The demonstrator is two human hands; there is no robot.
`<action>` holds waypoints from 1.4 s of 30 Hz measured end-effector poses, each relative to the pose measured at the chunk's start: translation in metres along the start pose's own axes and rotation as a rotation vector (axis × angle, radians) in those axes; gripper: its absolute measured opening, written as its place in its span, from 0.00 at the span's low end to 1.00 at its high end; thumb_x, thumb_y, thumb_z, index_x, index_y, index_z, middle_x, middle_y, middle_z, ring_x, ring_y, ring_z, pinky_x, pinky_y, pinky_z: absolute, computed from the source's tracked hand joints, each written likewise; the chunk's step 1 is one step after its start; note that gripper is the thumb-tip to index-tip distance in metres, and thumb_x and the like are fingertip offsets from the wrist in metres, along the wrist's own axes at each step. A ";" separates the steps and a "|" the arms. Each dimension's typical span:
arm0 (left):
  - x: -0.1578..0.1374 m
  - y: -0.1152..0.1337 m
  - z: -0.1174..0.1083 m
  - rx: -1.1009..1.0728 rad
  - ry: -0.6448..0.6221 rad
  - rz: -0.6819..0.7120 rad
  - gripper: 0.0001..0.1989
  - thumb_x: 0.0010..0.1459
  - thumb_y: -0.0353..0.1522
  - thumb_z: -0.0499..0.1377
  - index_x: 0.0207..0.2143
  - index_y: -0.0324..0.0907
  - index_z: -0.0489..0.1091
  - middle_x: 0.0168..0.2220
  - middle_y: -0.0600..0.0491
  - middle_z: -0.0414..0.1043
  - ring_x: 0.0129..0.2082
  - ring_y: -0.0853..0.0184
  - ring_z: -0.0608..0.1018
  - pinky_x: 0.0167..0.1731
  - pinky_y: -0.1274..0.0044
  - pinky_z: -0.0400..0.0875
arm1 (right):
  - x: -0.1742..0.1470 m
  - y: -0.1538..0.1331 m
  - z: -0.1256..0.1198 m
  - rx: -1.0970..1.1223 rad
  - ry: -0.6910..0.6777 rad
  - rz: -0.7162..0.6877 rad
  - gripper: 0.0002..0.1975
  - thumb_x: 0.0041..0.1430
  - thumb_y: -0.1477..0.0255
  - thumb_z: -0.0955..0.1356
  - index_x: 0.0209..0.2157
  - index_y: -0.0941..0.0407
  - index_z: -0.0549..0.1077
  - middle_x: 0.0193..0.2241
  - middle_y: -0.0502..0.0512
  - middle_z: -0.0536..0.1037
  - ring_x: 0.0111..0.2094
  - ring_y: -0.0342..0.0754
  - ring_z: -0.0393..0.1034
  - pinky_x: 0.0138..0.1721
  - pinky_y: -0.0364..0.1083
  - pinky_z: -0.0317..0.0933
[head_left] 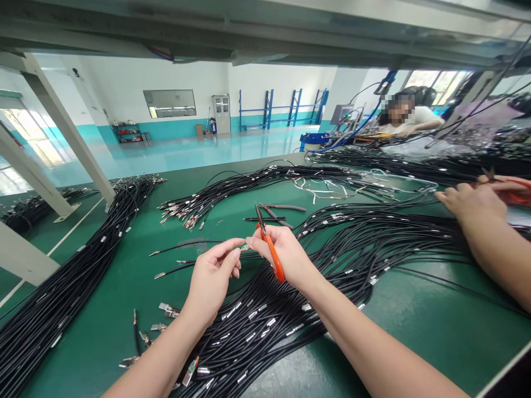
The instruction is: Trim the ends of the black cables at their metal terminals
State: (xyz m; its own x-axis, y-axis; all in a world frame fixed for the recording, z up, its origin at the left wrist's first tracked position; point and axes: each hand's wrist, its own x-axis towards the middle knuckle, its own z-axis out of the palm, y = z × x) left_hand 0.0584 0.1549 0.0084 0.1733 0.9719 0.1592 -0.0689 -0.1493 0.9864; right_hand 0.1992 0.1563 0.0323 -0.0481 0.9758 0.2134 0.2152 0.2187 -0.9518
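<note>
My right hand is closed around orange-handled scissors, their blades pointing up and away from me. Its thumb and index finger also meet at the stripped end of a black cable. My left hand pinches at this same small end from the left, fingertips nearly touching those of the right. Detail of the wires there is too small to make out. Below both hands spreads a bundle of black cables with white labels and metal plugs. A few single cable ends lie left of my left hand.
Pliers and a black pen lie just beyond my hands. More cable bundles run along the left and the back. From the right reaches another person's hand, near more orange-handled scissors. A shelf hangs overhead.
</note>
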 end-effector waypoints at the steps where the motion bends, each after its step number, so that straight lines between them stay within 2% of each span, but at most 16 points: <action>1: 0.000 0.000 0.000 0.014 0.002 0.009 0.12 0.52 0.32 0.56 0.39 0.38 0.71 0.20 0.58 0.63 0.20 0.75 0.65 0.23 0.80 0.61 | 0.000 0.000 0.000 -0.005 0.007 0.005 0.13 0.45 0.66 0.67 0.17 0.57 0.61 0.14 0.42 0.55 0.18 0.37 0.46 0.21 0.40 0.43; 13: 0.000 -0.003 -0.002 0.037 0.034 0.002 0.10 0.51 0.33 0.57 0.34 0.37 0.72 0.20 0.57 0.66 0.19 0.75 0.67 0.22 0.82 0.62 | 0.002 0.002 0.001 0.009 0.015 0.042 0.13 0.45 0.68 0.67 0.16 0.57 0.60 0.14 0.42 0.55 0.18 0.37 0.46 0.21 0.40 0.43; 28: -0.001 0.001 -0.002 0.045 0.029 -0.022 0.10 0.51 0.34 0.56 0.33 0.37 0.71 0.20 0.57 0.65 0.20 0.74 0.67 0.23 0.81 0.63 | 0.003 0.005 0.001 0.042 0.000 0.051 0.14 0.46 0.66 0.67 0.17 0.57 0.59 0.15 0.43 0.55 0.19 0.38 0.46 0.22 0.41 0.43; 32: 0.001 0.015 -0.004 0.224 -0.009 0.049 0.07 0.49 0.31 0.57 0.31 0.39 0.73 0.26 0.54 0.71 0.25 0.71 0.70 0.29 0.79 0.65 | 0.001 0.000 0.001 0.016 -0.015 0.049 0.14 0.46 0.65 0.68 0.18 0.57 0.61 0.15 0.43 0.56 0.19 0.38 0.47 0.21 0.41 0.43; 35: 0.004 0.029 -0.011 0.399 -0.055 0.117 0.06 0.47 0.29 0.57 0.29 0.40 0.73 0.26 0.53 0.72 0.26 0.69 0.71 0.28 0.78 0.64 | 0.001 -0.001 0.000 0.028 -0.020 0.012 0.14 0.46 0.64 0.68 0.18 0.58 0.63 0.15 0.44 0.59 0.20 0.39 0.51 0.23 0.41 0.47; 39: 0.008 0.046 -0.035 0.660 -0.060 0.198 0.19 0.47 0.25 0.54 0.42 0.45 0.71 0.21 0.57 0.69 0.21 0.68 0.68 0.24 0.79 0.60 | 0.007 0.006 -0.001 -0.069 0.035 0.017 0.12 0.47 0.63 0.67 0.22 0.58 0.67 0.19 0.47 0.66 0.23 0.41 0.58 0.27 0.42 0.52; 40: 0.008 0.050 -0.042 0.743 -0.072 0.193 0.19 0.46 0.25 0.53 0.42 0.45 0.71 0.21 0.56 0.69 0.20 0.68 0.68 0.23 0.79 0.59 | 0.009 0.010 -0.001 -0.128 0.038 0.025 0.11 0.47 0.64 0.67 0.24 0.58 0.69 0.21 0.48 0.68 0.23 0.42 0.59 0.27 0.42 0.53; 42: 0.007 0.058 -0.057 0.947 -0.149 0.128 0.12 0.45 0.25 0.54 0.32 0.45 0.74 0.20 0.55 0.70 0.20 0.67 0.68 0.22 0.78 0.57 | 0.012 0.019 0.000 -0.302 0.030 0.005 0.08 0.46 0.67 0.67 0.25 0.58 0.69 0.23 0.50 0.70 0.25 0.44 0.61 0.28 0.43 0.55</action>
State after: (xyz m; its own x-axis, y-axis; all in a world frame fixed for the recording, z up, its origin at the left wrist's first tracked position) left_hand 0.0000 0.1630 0.0644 0.3466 0.9149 0.2071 0.7131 -0.4004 0.5755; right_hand 0.2030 0.1724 0.0165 -0.0188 0.9754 0.2196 0.4962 0.1997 -0.8449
